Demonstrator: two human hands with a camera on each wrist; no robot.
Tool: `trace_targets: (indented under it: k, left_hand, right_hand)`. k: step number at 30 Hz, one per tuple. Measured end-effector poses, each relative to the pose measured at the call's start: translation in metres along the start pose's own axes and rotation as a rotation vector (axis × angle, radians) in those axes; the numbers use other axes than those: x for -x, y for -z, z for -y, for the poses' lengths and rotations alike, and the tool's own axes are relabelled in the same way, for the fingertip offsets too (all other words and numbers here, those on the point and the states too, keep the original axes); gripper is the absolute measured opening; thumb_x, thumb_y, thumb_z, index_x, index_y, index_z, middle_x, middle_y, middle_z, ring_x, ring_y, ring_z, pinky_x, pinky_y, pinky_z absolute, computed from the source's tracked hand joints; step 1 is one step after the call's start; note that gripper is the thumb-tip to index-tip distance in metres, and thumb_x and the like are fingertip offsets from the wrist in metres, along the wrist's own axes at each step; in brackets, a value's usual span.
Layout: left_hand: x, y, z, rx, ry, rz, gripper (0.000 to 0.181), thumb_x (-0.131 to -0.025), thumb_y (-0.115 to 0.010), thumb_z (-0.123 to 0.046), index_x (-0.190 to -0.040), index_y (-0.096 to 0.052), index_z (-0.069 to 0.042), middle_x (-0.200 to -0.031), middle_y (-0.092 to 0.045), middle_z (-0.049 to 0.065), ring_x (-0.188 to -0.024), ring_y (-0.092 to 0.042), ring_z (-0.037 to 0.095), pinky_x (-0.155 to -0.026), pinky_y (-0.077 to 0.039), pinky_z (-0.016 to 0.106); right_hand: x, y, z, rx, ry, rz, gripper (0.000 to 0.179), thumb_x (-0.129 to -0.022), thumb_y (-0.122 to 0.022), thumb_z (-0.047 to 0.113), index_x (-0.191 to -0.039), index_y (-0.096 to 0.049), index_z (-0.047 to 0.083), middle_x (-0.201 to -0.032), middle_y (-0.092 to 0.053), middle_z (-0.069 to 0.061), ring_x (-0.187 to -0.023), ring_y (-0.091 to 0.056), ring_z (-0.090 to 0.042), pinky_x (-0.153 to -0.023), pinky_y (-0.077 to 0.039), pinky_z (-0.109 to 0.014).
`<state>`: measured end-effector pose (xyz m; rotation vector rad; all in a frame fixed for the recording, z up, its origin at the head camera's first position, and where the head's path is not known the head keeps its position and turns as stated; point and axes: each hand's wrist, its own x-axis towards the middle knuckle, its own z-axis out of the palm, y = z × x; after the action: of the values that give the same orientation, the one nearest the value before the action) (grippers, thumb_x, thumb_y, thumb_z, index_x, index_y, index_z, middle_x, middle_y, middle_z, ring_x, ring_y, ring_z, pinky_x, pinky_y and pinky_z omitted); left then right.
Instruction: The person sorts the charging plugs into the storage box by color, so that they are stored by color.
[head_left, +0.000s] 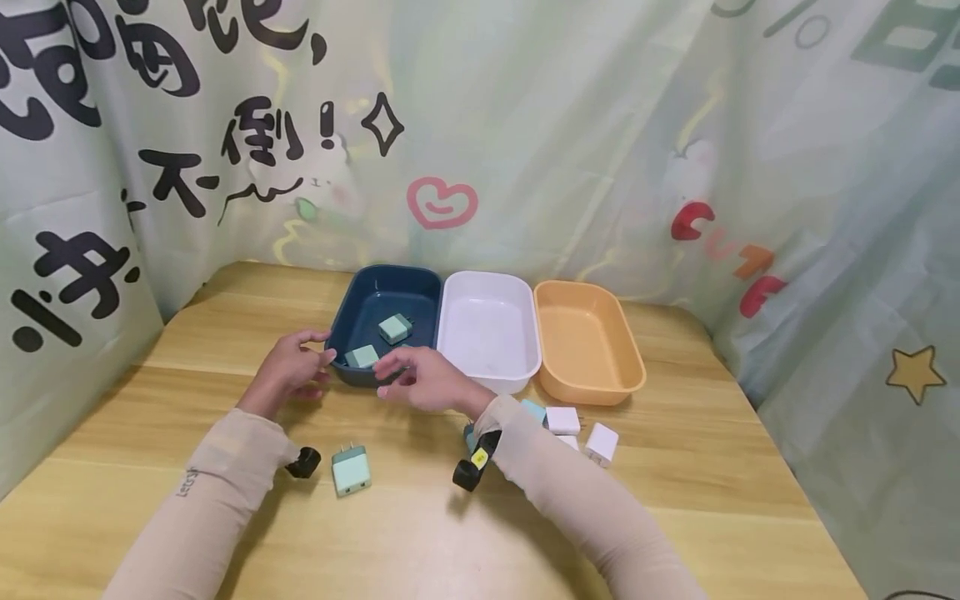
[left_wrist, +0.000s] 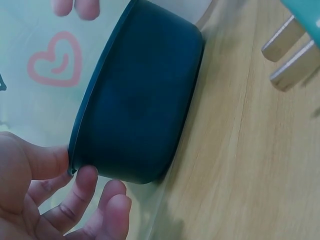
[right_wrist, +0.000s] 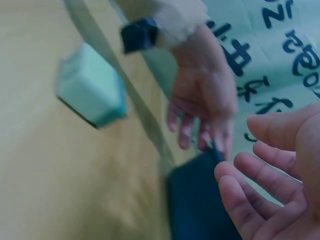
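At the front left corner of the dark blue bin point(head_left: 360, 379), my left hand point(head_left: 292, 367) pinches the rim between thumb and fingers; the left wrist view shows the thumb point(left_wrist: 47, 162) at the rim. Inside the bin lie mint green plug adapters point(head_left: 394, 329), partly hidden by my right hand. That right hand point(head_left: 431, 382) hovers over the bin's front right edge, its fingers point(right_wrist: 267, 172) loosely bent and holding nothing. On the table between my forearms sits another mint green plug adapter point(head_left: 351, 472), prongs toward the bins.
Right of the dark blue bin stand a white bin point(head_left: 487, 333) and an orange bin point(head_left: 588, 342), side by side. Several white plug adapters point(head_left: 602, 443) and a light blue one point(head_left: 533, 410) lie near my right wrist, partly covered by the sleeve. A printed curtain point(head_left: 555, 167) hangs behind.
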<state>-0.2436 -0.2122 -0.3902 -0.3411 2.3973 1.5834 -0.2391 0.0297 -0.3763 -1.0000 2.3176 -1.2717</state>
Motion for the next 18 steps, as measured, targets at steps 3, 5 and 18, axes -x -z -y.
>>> trace_targets:
  k: [3,5,18]
  left_hand:
    - [0.000,0.000,0.000,-0.006,-0.003,-0.001,0.054,-0.101,-0.051,-0.017,-0.152,-0.033,-0.013,-0.131,-0.049,0.023,-0.094,-0.060,0.032,-0.070,-0.056,0.038]
    - [0.000,0.001,0.000,-0.009,-0.009,0.008,0.054,-0.101,-0.052,-0.017,-0.152,-0.032,-0.011,-0.132,-0.049,0.024,-0.094,-0.061,0.032,-0.070,-0.056,0.038]
    - [0.001,0.000,-0.001,0.002,-0.020,0.020,0.054,-0.101,-0.051,-0.014,-0.152,-0.032,-0.011,-0.131,-0.050,0.024,-0.091,-0.061,0.029,-0.070,-0.056,0.040]
  right_hand:
    - [0.006,-0.011,0.000,0.019,0.005,0.059,0.034,-0.089,-0.071,0.013,-0.120,-0.062,0.000,-0.114,-0.067,-0.012,-0.088,-0.066,-0.009,-0.083,-0.049,-0.020]
    - [0.009,-0.018,0.000,0.036,-0.012,0.104,0.035,-0.089,-0.072,0.015,-0.120,-0.062,0.002,-0.116,-0.067,-0.010,-0.087,-0.065,-0.005,-0.082,-0.049,-0.018]
    - [0.014,-0.049,-0.010,0.095,-0.044,0.301,0.048,-0.082,-0.079,0.013,-0.126,-0.060,0.007,-0.117,-0.064,0.005,-0.075,-0.061,-0.001,-0.072,-0.049,-0.016]
